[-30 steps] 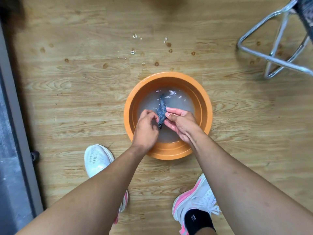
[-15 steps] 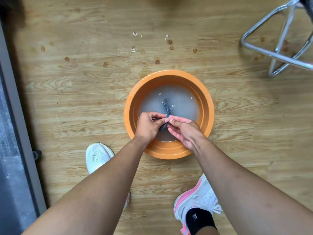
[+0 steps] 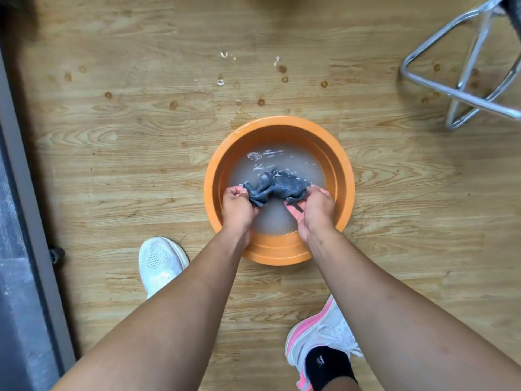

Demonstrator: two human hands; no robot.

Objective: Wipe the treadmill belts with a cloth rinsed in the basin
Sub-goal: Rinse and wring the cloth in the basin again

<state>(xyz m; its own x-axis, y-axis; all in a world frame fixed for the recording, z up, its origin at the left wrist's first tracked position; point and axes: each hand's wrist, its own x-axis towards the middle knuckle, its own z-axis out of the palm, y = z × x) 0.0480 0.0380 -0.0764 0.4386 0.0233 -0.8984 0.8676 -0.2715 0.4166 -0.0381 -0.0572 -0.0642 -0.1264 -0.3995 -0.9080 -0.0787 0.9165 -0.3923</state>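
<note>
An orange round basin [image 3: 345, 176] with cloudy grey water stands on the wooden floor in front of me. A wet blue-grey cloth [image 3: 277, 186] lies stretched across the water's surface. My left hand [image 3: 238, 206] grips its left end and my right hand [image 3: 314, 210] grips its right end, both hands inside the basin over the water. The treadmill's grey edge and dark belt [image 3: 17, 277] run along the left side of the view.
Water drops and damp spots [image 3: 239, 86] dot the floor beyond the basin. A chrome tubular stool frame [image 3: 462, 91] stands at the upper right. My white shoe [image 3: 160, 263] and pink-trimmed shoe [image 3: 324, 331] are planted just behind the basin.
The cloth was bunched between my two hands held close together; now my hands have moved apart and the cloth is spread wide between them on the water.
</note>
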